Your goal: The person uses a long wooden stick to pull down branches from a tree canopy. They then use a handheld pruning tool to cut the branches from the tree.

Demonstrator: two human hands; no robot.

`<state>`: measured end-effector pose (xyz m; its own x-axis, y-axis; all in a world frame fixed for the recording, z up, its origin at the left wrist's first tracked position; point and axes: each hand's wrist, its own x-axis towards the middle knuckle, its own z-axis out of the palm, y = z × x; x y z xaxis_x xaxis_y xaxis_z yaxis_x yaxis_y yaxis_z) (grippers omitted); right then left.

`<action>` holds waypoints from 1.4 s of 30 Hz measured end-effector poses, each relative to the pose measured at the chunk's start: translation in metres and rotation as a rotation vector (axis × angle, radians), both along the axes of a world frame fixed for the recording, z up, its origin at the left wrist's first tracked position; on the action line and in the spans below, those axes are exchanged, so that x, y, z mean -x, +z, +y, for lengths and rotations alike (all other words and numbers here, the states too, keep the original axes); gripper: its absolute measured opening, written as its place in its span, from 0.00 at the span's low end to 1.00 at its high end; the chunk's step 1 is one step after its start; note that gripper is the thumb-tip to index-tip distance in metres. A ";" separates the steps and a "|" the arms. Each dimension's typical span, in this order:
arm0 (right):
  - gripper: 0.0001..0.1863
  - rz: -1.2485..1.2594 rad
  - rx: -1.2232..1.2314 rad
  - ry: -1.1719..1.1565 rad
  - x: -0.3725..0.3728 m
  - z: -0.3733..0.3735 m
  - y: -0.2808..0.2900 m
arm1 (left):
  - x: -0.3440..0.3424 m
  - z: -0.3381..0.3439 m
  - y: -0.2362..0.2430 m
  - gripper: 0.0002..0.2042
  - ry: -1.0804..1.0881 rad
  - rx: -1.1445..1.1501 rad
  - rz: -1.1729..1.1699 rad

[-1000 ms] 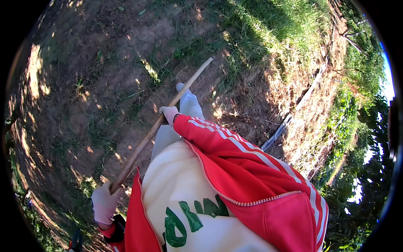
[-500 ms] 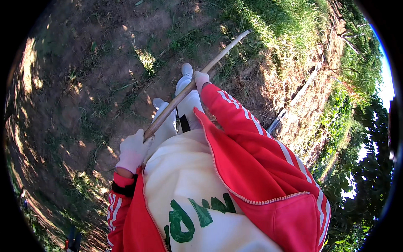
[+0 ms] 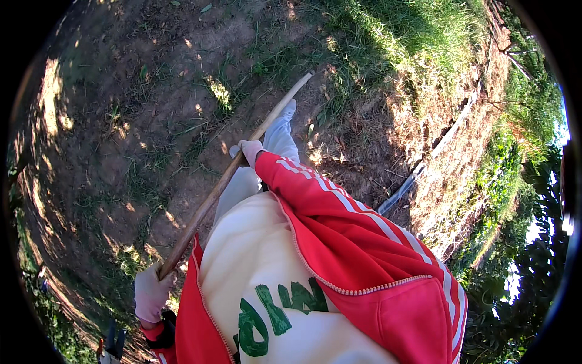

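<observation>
A long, slightly curved wooden pole runs slantwise across my front, from low on the left to a bare tip farther off near the middle. Wrapped around its lower visible part is my left hand, in a pale glove, beside my left hip. My right hand, gloved alike, grips the pole around its middle, above my legs. Past the left hand I cannot see whether the pole continues. The far tip hangs over the ground by my right shoe.
Bare brown soil with grass tufts and dry leaves spreads ahead and left. Thicker grass grows at the far right. A pale pipe-like length lies along the ground on the right, with leafy bushes beyond it.
Both hands have moved left and nearer to me, drawing the pole back along with them. The left hand is now lower, by my side, and the hands are farther apart.
</observation>
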<state>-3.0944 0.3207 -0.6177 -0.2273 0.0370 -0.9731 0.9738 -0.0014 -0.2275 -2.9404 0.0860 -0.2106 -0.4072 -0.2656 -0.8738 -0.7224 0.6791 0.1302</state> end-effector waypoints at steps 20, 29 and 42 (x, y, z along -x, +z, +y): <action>0.16 0.134 -0.314 0.240 0.016 0.050 -0.112 | 0.008 0.051 -0.076 0.18 -0.444 0.077 0.028; 0.14 0.204 -0.108 0.259 -0.019 0.024 -0.009 | -0.029 0.017 -0.021 0.15 -0.124 0.074 -0.004; 0.16 0.376 -0.637 0.483 0.107 0.173 -0.047 | 0.042 0.100 -0.135 0.18 -0.403 -0.090 0.197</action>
<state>-3.2010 0.4935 -0.6652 -0.6590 0.3638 -0.6583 0.6958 0.6272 -0.3498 -2.9819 0.1859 -0.3455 -0.6233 0.0218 -0.7817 -0.3581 0.8806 0.3102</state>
